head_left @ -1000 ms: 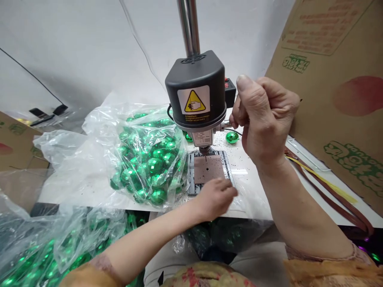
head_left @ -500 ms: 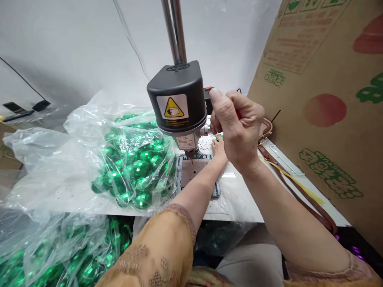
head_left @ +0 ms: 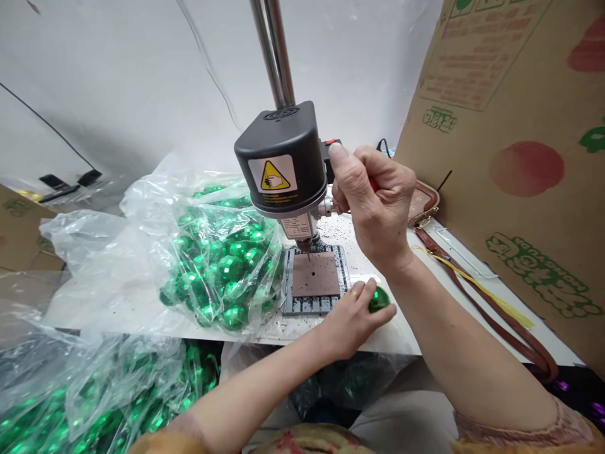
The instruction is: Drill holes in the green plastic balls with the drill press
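My left hand [head_left: 354, 318] is on the table just right of the drill press base, its fingers round a shiny green faceted ball [head_left: 379, 300]. Above it my right hand [head_left: 378, 202] is closed on the feed handle [head_left: 374, 184] of a small drill press [head_left: 278, 157]; a bit of red shows between the fingers. A thin drill bit points down over a brown board [head_left: 314, 284] with a dark hole in it, lying on the slotted metal base [head_left: 309, 307].
A clear plastic bag [head_left: 146, 195] of green balls stands left of the press, and another bag [head_left: 94, 378] lies below it. A printed carton [head_left: 496, 113] rises on the right, beside a brown strap [head_left: 472, 302]. Dark shavings dot the table.
My left hand has come back from behind the press to its right front, with a green ball in it. My right hand has stayed at the handle. The view has shifted slightly.
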